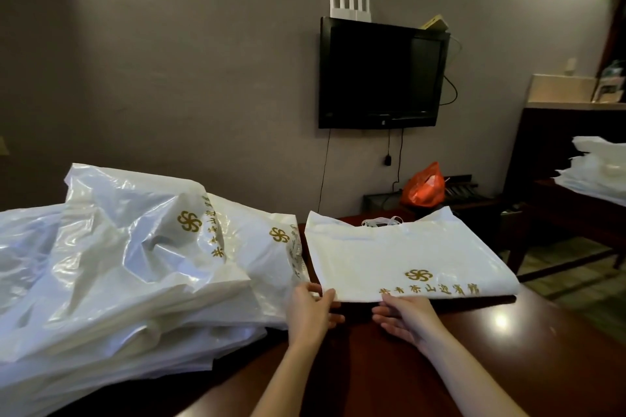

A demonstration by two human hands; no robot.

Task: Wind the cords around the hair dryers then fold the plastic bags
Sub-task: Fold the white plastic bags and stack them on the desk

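Item: folded white plastic bag (pixel 406 257), gold pinwheel emblem and a line of gold characters printed along its near edge. Lies flat on the dark polished table (pixel 508 332), fold toward the person, handle cut-out at the far side.

Left hand (pixel 313 310): thumb on top of the bag's near left corner, fingers curled beneath the edge, pinching it.

Right hand (pixel 403 316): thumb tip touching the near edge just below the gold characters; fingers loosely curled under the rim. Whether they actually clamp the plastic cannot be told.

Left of the left fingers, touching the folded bag's side: heap of loose plastic bags (pixel 128 264), same white film and gold emblem, crumpled and piled high, spilling to the table's left edge.

Beyond the fingertips, past the bag's far edge: small tangle of white handles or cord (pixel 382 222), too small to identify.

Farther out, ahead: black wall-mounted television (pixel 381 73), white router (pixel 350 3) with upright antennas on its top, cables hanging below. Orange bag (pixel 425 184) on a low stand.

Far right of the right fingers: second stack of white bags (pixel 596 169) on another dark table.
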